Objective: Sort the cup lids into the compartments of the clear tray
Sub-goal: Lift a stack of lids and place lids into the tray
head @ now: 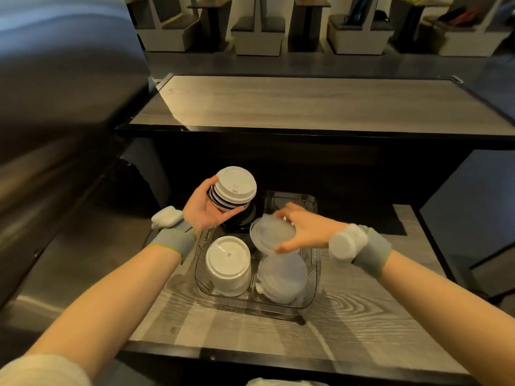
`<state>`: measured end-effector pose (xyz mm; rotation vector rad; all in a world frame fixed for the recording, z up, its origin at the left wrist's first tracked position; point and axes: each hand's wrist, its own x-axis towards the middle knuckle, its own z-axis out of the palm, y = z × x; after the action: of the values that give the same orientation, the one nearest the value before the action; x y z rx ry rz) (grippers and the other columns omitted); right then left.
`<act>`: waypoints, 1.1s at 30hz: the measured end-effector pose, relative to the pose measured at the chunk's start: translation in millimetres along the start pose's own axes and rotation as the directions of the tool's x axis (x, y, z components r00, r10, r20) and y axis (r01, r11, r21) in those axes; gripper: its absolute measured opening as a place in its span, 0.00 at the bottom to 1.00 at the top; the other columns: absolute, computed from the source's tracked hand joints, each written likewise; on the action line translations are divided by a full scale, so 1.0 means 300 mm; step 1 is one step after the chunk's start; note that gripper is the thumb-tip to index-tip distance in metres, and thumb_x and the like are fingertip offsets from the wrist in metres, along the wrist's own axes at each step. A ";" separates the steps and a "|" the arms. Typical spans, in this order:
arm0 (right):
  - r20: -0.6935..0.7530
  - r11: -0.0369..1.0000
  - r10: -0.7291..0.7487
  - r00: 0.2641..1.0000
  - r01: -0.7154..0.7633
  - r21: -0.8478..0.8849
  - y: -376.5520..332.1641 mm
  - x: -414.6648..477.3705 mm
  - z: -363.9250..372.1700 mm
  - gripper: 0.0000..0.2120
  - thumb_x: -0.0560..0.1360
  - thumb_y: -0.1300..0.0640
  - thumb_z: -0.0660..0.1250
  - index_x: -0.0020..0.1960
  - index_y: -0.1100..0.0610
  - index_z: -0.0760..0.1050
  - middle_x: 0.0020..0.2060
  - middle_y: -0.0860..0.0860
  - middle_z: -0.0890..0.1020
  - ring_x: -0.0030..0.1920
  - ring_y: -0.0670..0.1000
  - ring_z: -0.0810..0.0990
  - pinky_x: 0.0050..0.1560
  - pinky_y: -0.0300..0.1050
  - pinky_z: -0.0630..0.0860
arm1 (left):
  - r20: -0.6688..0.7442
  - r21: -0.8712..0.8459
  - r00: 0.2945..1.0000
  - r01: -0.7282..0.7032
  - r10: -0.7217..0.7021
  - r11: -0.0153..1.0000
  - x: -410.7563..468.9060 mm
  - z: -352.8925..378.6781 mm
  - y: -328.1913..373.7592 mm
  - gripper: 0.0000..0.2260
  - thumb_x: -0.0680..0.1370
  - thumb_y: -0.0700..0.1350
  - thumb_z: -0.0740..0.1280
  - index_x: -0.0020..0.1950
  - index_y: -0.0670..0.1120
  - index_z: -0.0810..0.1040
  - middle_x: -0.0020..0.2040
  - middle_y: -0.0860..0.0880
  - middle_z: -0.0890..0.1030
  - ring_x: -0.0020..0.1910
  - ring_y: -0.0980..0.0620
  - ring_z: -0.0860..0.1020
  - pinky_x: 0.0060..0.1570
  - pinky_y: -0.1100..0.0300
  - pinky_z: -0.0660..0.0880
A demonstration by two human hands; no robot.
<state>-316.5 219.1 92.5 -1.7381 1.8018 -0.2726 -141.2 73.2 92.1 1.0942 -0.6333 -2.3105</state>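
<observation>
Holding a lid stack (232,190), the left hand (204,208) curls round it; the right hand (302,231) pinches a clear lid (271,232) above the tray (313,274).

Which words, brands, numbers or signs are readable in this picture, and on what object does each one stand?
No text can be read.
Lid stack in the left hand: any embossing on the top white lid is too blurred to read.
Clear lid in the right hand, clear tray: no print visible.
</observation>
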 end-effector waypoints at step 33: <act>-0.387 0.916 -0.010 0.922 0.164 0.366 -0.138 0.191 -0.046 0.26 0.72 0.51 0.69 0.67 0.55 0.67 0.62 0.52 0.73 0.59 0.50 0.73 0.56 0.41 0.71 | 0.157 0.013 0.982 0.107 -0.107 0.994 -0.053 -0.036 -0.028 0.21 0.76 0.52 0.64 0.65 0.42 0.72 0.59 0.37 0.77 0.56 0.38 0.77 0.47 0.45 0.79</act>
<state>-286.7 155.7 109.7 -1.5484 1.7671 -1.0007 -125.7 87.4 90.1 0.9765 -0.6534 -2.5075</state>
